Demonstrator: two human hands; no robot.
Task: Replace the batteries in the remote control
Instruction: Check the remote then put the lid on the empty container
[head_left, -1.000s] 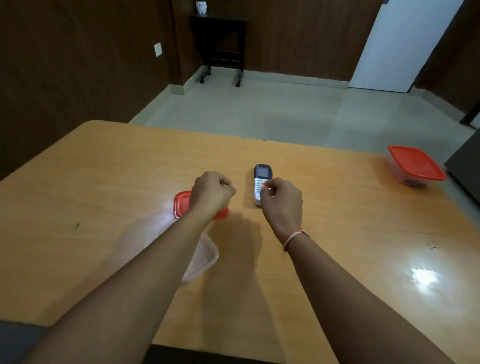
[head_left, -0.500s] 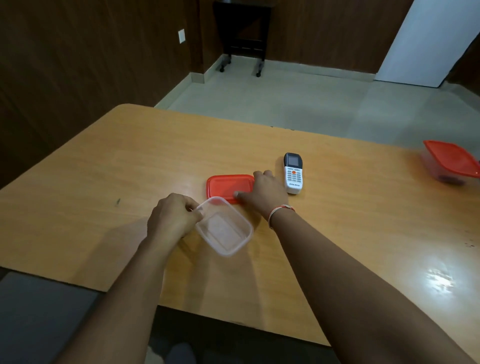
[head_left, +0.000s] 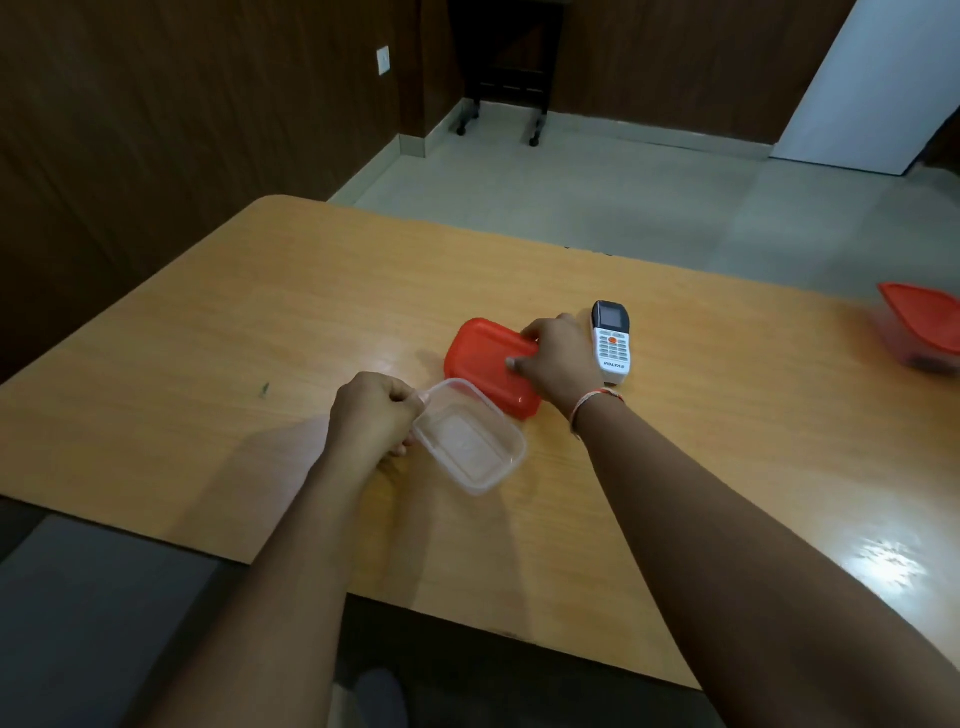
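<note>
A white remote control with a dark screen lies face up on the wooden table. Just left of it my right hand grips the right edge of a red lid, thumb on top. My left hand pinches the left rim of an empty clear plastic container, which sits tilted just in front of the lid. No batteries are visible.
A second container with a red lid stands at the table's far right edge. Beyond the table are a pale tiled floor, dark wood walls and a dark stand on castors. The table's near edge runs below my forearms.
My hands left the remote; the left took the clear container's rim and the right took hold of the red lid, lifting its edge. The view shifted left and down.
</note>
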